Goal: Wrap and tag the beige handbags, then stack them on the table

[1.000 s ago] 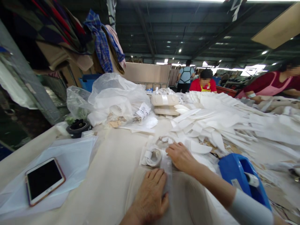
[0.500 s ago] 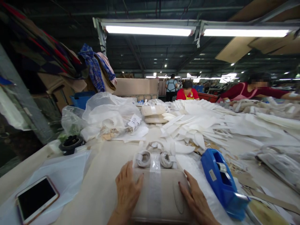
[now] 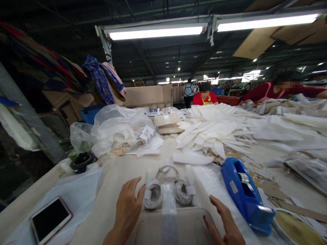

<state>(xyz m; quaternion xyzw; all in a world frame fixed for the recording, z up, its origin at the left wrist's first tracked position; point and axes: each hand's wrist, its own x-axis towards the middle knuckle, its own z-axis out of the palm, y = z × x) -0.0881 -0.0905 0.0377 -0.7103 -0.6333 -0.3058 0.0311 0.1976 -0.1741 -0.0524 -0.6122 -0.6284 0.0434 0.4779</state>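
A beige handbag (image 3: 187,223) lies in front of me on the pale tabletop, its near part cut off by the frame. A wide strip of clear tape (image 3: 169,204) runs down its middle. Two wrapped strap coils, a left one (image 3: 154,194) and a right one (image 3: 182,191), sit at its far end beside a looped handle (image 3: 167,168). Beside the left coil is my left hand (image 3: 129,204), fingers apart, holding nothing. My right hand (image 3: 222,217) is spread at the bag's right edge; whether its fingertips touch the bag I cannot tell.
A blue tape dispenser (image 3: 242,190) stands to the right. At left a phone (image 3: 51,219) rests on translucent sheets, near a black round object (image 3: 82,161). Crumpled plastic bags (image 3: 120,126) and piled white sheets (image 3: 212,131) lie farther back. Co-workers (image 3: 204,95) are beyond the table.
The handbag sits lower in view, closer to me. My left hand has come off its left side, and my right hand has shifted outward with its fingers spread.
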